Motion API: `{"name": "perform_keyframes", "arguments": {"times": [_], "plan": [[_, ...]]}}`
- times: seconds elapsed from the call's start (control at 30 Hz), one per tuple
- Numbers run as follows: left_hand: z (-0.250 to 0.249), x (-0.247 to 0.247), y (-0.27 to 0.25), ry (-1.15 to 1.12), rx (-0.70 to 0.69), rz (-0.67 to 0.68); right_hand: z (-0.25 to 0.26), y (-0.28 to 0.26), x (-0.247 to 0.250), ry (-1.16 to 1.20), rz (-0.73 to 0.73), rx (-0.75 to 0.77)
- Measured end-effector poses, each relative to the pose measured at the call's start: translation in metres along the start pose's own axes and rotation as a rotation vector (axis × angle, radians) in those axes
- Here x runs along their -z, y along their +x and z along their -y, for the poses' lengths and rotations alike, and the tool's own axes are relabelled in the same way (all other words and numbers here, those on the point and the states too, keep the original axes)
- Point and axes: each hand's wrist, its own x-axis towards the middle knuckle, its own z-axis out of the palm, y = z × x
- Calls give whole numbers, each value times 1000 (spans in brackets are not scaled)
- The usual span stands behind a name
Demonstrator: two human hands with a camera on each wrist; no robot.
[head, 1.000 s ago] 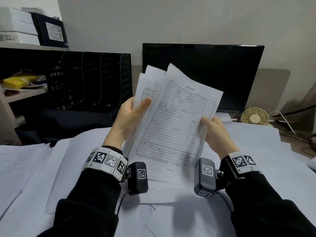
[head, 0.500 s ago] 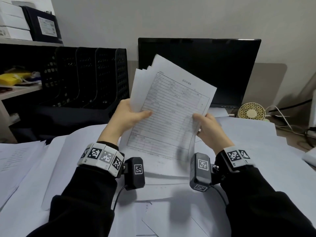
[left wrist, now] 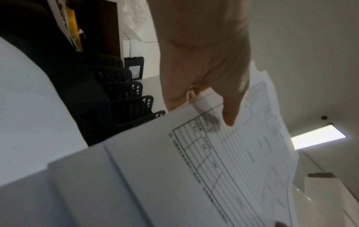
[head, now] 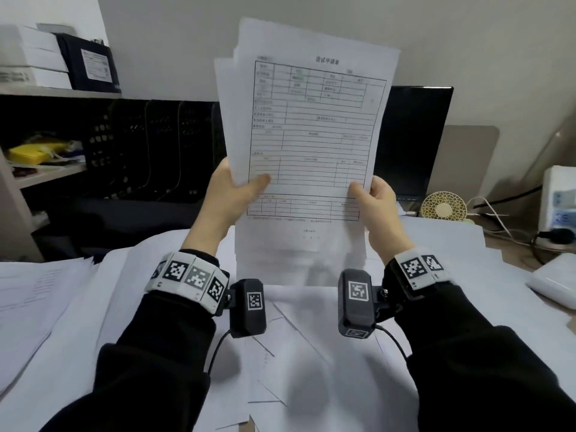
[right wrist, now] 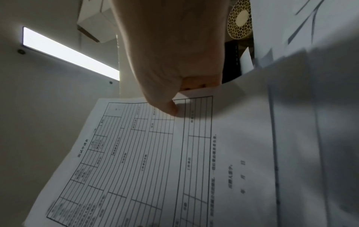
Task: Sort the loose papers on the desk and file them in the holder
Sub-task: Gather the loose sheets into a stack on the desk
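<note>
a: how were the hands set?

b: the left hand (head: 229,194) pinched the lower left edge of the stack of papers (head: 307,126), thumb flat on the printed form and fingers behind. the right hand (head: 375,202) pinched the lower right edge the same way, thumb on the front sheet.

a: and the stack itself?

b: upright between both hands, above the desk (head: 511,266), the top sheet a ruled table facing the person, a few sheets fanned out behind at the top left.

a: the holder?

b: the black mesh file holder (head: 156,151) stood to the left, well apart from the stack. more loose sheets (head: 78,294) covered the desk below the wrists.

a: anything further out?

b: a dark monitor (head: 411,141) behind the papers and a small round fan (head: 444,208) to its right.
</note>
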Motion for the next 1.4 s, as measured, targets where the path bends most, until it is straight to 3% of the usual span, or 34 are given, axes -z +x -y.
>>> {"name": "perform_keyframes", "arguments": {"times": [0.2, 0.37, 0.53, 0.67, 0.77, 0.97, 1.1, 1.2, 1.4], "plan": [[-15, -27, -17, -15, 9, -8, 20, -19, 8, -30, -23, 96], [-21, -53, -39, 39, 12, 128, 32, -43, 8, -62, 43, 132], [-17, -62, -57, 95, 122, 177, 11, -58, 20, -82, 96, -76], [1, -63, -65, 218, 303, 287, -5, -62, 30, -142, 140, -245], [3, -63, -65, 259, 402, 304, -18, -57, 38, -198, 171, -288], [-31, -38, -42, 448, 177, 123, 23, -60, 43, -158, 108, -154], [-46, 4, -25, 533, 159, 70, 25, -51, 51, -183, 202, -287], [-35, 42, -18, 596, 290, 29, 18, -51, 57, -296, 282, -448], [2, 85, -31, 637, 628, 118, -4, -53, 49, -449, 311, -661]]}}
